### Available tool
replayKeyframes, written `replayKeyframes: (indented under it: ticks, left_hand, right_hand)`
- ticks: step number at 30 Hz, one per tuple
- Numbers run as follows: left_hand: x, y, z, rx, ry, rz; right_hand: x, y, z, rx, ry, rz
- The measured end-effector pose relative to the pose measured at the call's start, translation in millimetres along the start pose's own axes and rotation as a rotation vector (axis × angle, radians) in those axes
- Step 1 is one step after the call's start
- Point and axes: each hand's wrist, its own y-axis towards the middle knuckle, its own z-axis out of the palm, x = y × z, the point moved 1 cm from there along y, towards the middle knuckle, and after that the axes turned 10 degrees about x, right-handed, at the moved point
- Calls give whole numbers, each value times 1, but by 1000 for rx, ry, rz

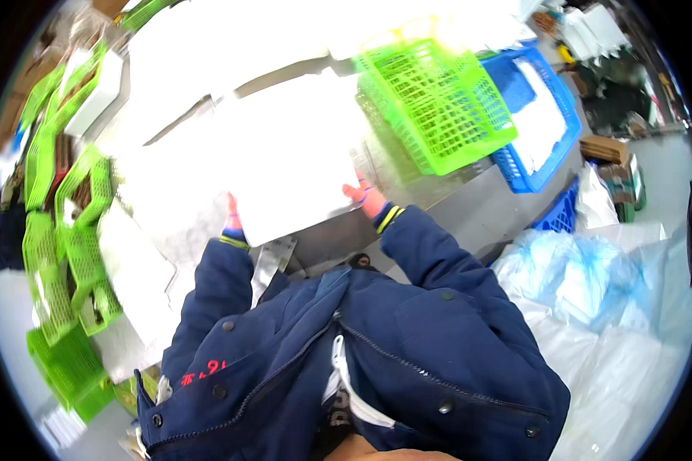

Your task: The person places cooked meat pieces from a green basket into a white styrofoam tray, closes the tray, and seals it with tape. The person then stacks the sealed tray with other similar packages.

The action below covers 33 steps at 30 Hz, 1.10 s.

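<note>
A bright white rectangular slab (300,161) lies in front of me on the worktable, so overexposed that I cannot tell whether it is foam, paper or a flat pack. My left hand (233,218) grips its near left side, with the thumb showing and the other fingers hidden. At the near right corner, my right hand (369,197) holds the edge, thumb over the top. Both hands show orange-pink fingers and dark blue cuffs with yellow stripes. More white pieces (225,52) lie beyond the slab on the table.
Right of the slab stands a green plastic basket (438,109), beside a blue crate (530,178) with white pieces inside. Green baskets (40,242) line the left side. Bluish plastic bags (582,276) lie at the lower right. A person's dark clothing (6,230) shows far left.
</note>
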Motion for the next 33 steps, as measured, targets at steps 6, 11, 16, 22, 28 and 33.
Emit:
replayKeyframes:
  ticks: [6, 11, 16, 22, 28, 33]
  left_hand:
    - [-47, -18, 21, 73, 28, -200]
    - [-68, -34, 17, 22, 168, -144]
    - [-102, -68, 161, -76, 511, 132]
    - [-99, -39, 293, 160, 687, 153]
    - [14, 6, 408, 315, 537, 140]
    - [115, 71, 499, 455, 608, 28]
  right_hand:
    - [-2, 3, 30, 2, 273, -98]
    - [-15, -1, 37, -48, 177, -171]
    - [101, -68, 50, 93, 340, -334]
    - [201, -147, -16, 60, 289, -510]
    - [237, -256, -127, 18, 260, -602]
    - [243, -344, -229, -109, 199, -540]
